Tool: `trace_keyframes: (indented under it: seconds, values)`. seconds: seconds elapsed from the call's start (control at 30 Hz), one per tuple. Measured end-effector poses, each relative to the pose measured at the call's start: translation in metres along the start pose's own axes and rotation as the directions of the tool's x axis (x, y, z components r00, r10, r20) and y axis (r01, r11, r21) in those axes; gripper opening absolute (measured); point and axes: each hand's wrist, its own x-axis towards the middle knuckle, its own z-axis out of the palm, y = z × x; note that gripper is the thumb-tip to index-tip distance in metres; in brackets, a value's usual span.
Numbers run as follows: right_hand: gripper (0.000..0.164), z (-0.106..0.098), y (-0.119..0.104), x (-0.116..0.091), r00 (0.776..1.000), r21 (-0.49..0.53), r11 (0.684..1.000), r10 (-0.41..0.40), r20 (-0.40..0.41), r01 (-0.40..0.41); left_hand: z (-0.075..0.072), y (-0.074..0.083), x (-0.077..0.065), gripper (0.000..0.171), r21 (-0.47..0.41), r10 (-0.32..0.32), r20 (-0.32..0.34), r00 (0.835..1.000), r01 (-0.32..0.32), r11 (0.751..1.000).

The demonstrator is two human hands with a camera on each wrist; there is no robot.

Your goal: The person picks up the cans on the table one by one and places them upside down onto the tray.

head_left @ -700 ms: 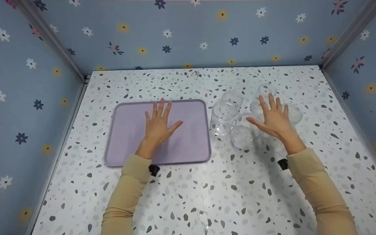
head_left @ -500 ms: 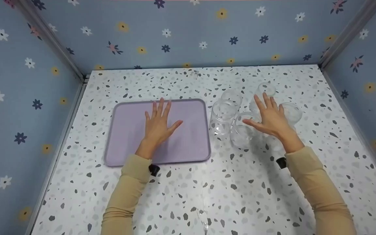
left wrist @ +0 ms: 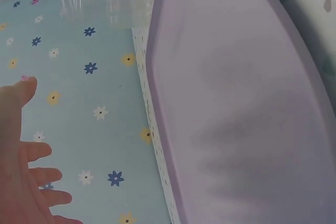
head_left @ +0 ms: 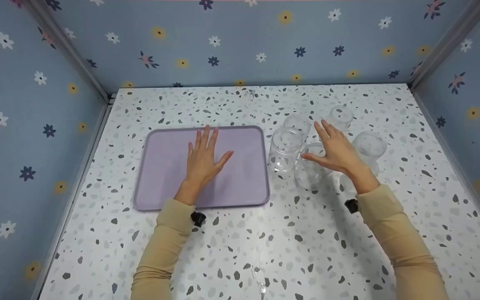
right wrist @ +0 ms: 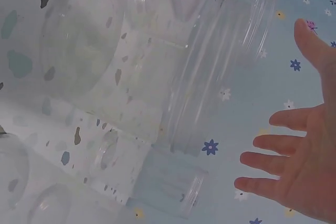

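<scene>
My left hand (head_left: 201,164) is held over a lilac rectangular tray (head_left: 244,179), its fingers straight and thumb out. A shadow of the fingers falls on the tray's bare surface in the left wrist view, and there is a gap between that hand (left wrist: 23,182) and the tray. Above a group of clear, see-through jars hovers my right hand (head_left: 336,151), holding nothing, fingers extended and thumb apart. It partly covers the wide front jar (head_left: 308,173). In the right wrist view a large ridged-neck jar (right wrist: 152,72) stands before the palm.
Left of the right hand stand another clear jar (head_left: 283,152) and, behind it, a further one (head_left: 297,123). More clear jars stand behind (head_left: 342,114) and to the right (head_left: 370,145). A speckled white table (head_left: 231,250) meets flowered blue walls (head_left: 240,41) on three sides.
My right hand has moved left over the jars, uncovering more of the right-hand and back jars, and its fingers have drawn closer together. The left hand stays almost still above the tray.
</scene>
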Motion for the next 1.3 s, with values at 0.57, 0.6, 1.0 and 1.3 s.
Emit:
trace_keyframes:
  seconds: [0.57, 0.6, 1.0, 1.3]
  values:
    - [0.092, 0.009, -0.019, 0.015, 0.999, 0.12, 0.993, -0.021, 0.028, 0.017, 0.015, 0.008, 0.001, 0.067, -0.137, 0.025, -0.184, 0.983, -0.051, 0.989]
    - [0.092, 0.01, -0.02, 0.016, 0.999, 0.128, 0.992, -0.019, 0.03, 0.015, 0.016, 0.009, 0.001, 0.066, -0.146, 0.033, -0.202, 0.979, -0.063, 0.987]
    - [0.084, 0.017, -0.03, 0.027, 0.999, 0.185, 0.983, -0.027, 0.024, 0.022, 0.03, 0.017, 0.001, 0.051, -0.259, 0.065, -0.298, 0.952, -0.147, 0.955]
    - [0.085, 0.023, -0.035, 0.033, 0.999, 0.213, 0.977, -0.018, 0.028, 0.012, 0.04, 0.02, 0.001, 0.046, -0.279, 0.051, -0.316, 0.947, -0.144, 0.949]
